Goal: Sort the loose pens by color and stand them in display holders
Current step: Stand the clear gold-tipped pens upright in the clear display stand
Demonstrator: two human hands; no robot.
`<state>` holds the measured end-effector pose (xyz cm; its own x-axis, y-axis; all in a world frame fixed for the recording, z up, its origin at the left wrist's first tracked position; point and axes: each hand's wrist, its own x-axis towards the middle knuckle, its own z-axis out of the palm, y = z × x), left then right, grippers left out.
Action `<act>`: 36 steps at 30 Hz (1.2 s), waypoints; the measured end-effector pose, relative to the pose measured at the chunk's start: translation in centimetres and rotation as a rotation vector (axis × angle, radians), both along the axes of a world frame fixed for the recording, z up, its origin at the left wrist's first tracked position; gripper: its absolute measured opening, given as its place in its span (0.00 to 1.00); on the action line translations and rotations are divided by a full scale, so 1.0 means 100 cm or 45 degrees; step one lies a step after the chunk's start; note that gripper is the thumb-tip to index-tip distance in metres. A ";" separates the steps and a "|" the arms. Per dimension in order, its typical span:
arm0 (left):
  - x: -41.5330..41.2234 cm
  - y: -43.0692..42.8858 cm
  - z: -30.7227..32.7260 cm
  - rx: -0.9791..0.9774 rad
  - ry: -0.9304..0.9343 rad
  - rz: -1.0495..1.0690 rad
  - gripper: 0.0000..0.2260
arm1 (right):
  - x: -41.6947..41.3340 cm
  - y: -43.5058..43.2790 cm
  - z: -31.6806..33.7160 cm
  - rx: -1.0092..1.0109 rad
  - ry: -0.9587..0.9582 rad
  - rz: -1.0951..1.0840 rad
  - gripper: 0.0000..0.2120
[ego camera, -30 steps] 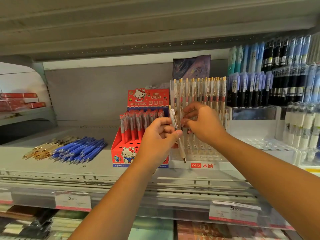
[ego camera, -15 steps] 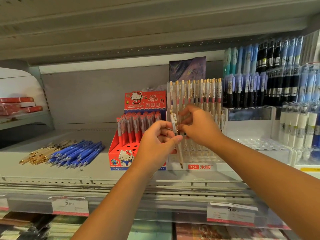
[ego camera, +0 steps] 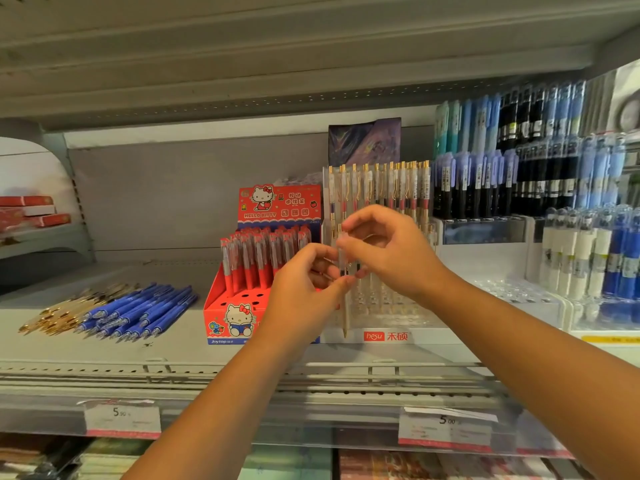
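A clear gold-trimmed pen (ego camera: 344,306) hangs nearly upright in front of the clear display holder (ego camera: 381,317), tip down. My left hand (ego camera: 304,289) pinches its middle between thumb and fingers. My right hand (ego camera: 388,254) pinches the pen's upper part from the right. The holder's back rows hold several matching clear gold pens (ego camera: 384,188). Loose on the shelf at left lie a pile of blue pens (ego camera: 138,311) and a pile of gold pens (ego camera: 59,315). Several red pens (ego camera: 256,258) stand in the red Hello Kitty box (ego camera: 235,320).
Holders of black, blue and white pens (ego camera: 540,188) fill the right side of the shelf. An empty clear holder (ego camera: 512,292) sits at right. A low wire rail (ego camera: 242,372) runs along the shelf front with price tags (ego camera: 121,419) below. Red boxes (ego camera: 27,211) lie far left.
The pen has turned from tilted to nearly upright and dropped lower before the holder. My right hand has moved onto its upper part. The view has shifted slightly.
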<state>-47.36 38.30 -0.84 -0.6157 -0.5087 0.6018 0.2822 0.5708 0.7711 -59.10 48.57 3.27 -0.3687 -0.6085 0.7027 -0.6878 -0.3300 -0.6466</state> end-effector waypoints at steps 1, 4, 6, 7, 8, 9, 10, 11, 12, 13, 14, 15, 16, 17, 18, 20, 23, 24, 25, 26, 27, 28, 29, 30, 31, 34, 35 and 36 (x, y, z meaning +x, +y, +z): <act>-0.002 0.001 0.001 -0.037 0.003 0.023 0.12 | 0.001 0.003 0.000 0.007 0.016 -0.002 0.08; -0.004 0.002 0.006 -0.236 -0.021 0.087 0.13 | 0.000 0.008 -0.001 -0.012 -0.035 -0.036 0.11; -0.005 -0.002 0.011 -0.524 -0.076 0.231 0.17 | -0.003 0.010 0.001 -0.056 -0.131 -0.048 0.11; -0.006 -0.006 0.015 -0.680 -0.101 0.312 0.20 | -0.005 0.010 0.002 -0.078 -0.171 -0.070 0.11; -0.007 -0.011 0.019 -0.806 -0.121 0.378 0.24 | -0.008 0.011 0.004 -0.098 -0.198 -0.101 0.11; -0.009 -0.017 0.025 -0.894 -0.147 0.426 0.27 | -0.011 0.012 0.006 -0.120 -0.219 -0.131 0.11; -0.011 -0.022 0.030 -0.960 -0.185 0.467 0.29 | -0.014 0.013 0.008 -0.148 -0.240 -0.155 0.11; -0.014 -0.028 0.034 -1.017 -0.233 0.505 0.30 | -0.017 0.013 0.010 -0.180 -0.260 -0.175 0.11; -0.017 -0.032 0.037 -1.073 -0.281 0.530 0.31 | -0.020 0.013 0.012 -0.210 -0.277 -0.198 0.11; -0.022 -0.037 0.038 -1.127 -0.322 0.538 0.32 | -0.023 0.012 0.013 -0.230 -0.289 -0.223 0.10; -0.025 -0.040 0.037 -1.171 -0.352 0.535 0.32 | -0.025 0.010 0.014 -0.239 -0.298 -0.247 0.10; -0.029 -0.044 0.036 -1.199 -0.371 0.529 0.33 | -0.028 0.008 0.014 -0.237 -0.306 -0.264 0.10; -0.032 -0.047 0.034 -1.214 -0.374 0.523 0.33 | -0.030 0.006 0.014 -0.228 -0.311 -0.275 0.10; -0.034 -0.050 0.032 -1.220 -0.363 0.518 0.33 | -0.031 0.003 0.013 -0.212 -0.311 -0.281 0.10; -0.036 -0.054 0.031 -1.224 -0.345 0.515 0.33 | -0.033 0.000 0.011 -0.194 -0.310 -0.282 0.10; -0.039 -0.059 0.030 -1.254 -0.313 0.515 0.34 | -0.034 -0.006 0.007 -0.150 -0.284 -0.291 0.10; -0.041 -0.062 0.030 -1.303 -0.287 0.507 0.34 | -0.037 -0.012 0.002 -0.071 -0.181 -0.351 0.10; -0.041 -0.062 0.030 -1.308 -0.282 0.501 0.34 | -0.037 -0.013 0.002 -0.051 -0.149 -0.361 0.10; -0.041 -0.063 0.030 -1.308 -0.277 0.494 0.34 | -0.037 -0.015 0.001 -0.026 -0.115 -0.367 0.10; -0.041 -0.063 0.030 -1.308 -0.272 0.490 0.33 | -0.037 -0.016 0.000 0.011 -0.075 -0.370 0.10; -0.041 -0.063 0.030 -1.308 -0.270 0.489 0.33 | -0.036 -0.018 -0.002 0.066 -0.028 -0.371 0.10; -0.042 -0.063 0.029 -1.305 -0.269 0.490 0.32 | -0.035 -0.019 -0.004 0.134 0.023 -0.375 0.09; -0.042 -0.063 0.029 -1.299 -0.268 0.490 0.32 | -0.034 -0.021 -0.006 0.195 0.068 -0.383 0.09; -0.041 -0.063 0.028 -1.292 -0.265 0.490 0.32 | -0.034 -0.022 -0.007 0.234 0.092 -0.391 0.10; -0.041 -0.062 0.027 -1.286 -0.263 0.491 0.32 | -0.034 -0.022 -0.009 0.248 0.094 -0.394 0.11; -0.041 -0.062 0.025 -1.274 -0.255 0.508 0.32 | -0.036 -0.022 -0.011 0.242 0.089 -0.419 0.11; -0.041 -0.062 0.024 -1.271 -0.256 0.512 0.32 | -0.036 -0.022 -0.011 0.245 0.116 -0.447 0.09; -0.041 -0.061 0.024 -1.267 -0.259 0.516 0.32 | -0.036 -0.022 -0.011 0.247 0.146 -0.475 0.08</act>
<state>-51.44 32.16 1.59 -0.6465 -0.0382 0.7620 -0.1479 0.9861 -0.0760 -62.70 46.39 2.18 -0.5146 -0.5730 0.6379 -0.8079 0.0748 -0.5846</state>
